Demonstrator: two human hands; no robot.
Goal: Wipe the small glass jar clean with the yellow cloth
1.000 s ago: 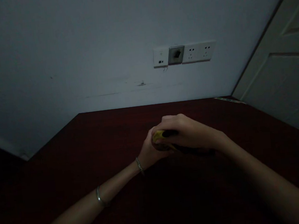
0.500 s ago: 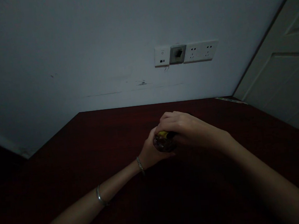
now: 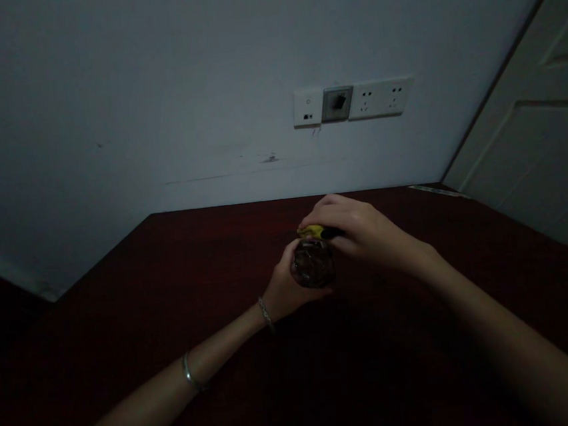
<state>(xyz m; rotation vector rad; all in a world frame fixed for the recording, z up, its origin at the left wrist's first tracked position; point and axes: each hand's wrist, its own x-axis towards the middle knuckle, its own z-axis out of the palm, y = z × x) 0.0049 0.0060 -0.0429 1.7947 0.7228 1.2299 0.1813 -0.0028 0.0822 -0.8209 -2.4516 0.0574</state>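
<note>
My left hand [image 3: 293,284] is wrapped round a clear drinking glass [image 3: 313,264] whose open mouth faces up toward me. In the dim light the inside looks dark brown, with faint glints; its contents cannot be made out. My right hand [image 3: 352,223] is closed on a small yellow-and-black object [image 3: 313,231], too dark to name, at the far rim of the glass. Fingers hide part of this object, and I cannot tell whether it touches the rim.
Both arms reach over a dark red wooden table [image 3: 207,247] that meets a pale wall [image 3: 151,85]. Wall sockets and switches [image 3: 354,102] sit above its back edge. A light panelled door [image 3: 534,149] stands at the right, near a thin strip [image 3: 437,190] on the table's corner.
My right hand has moved up and away from me with the yellow-and-black object, from over the glass mouth to its far rim. My left hand and the glass stay put.
</note>
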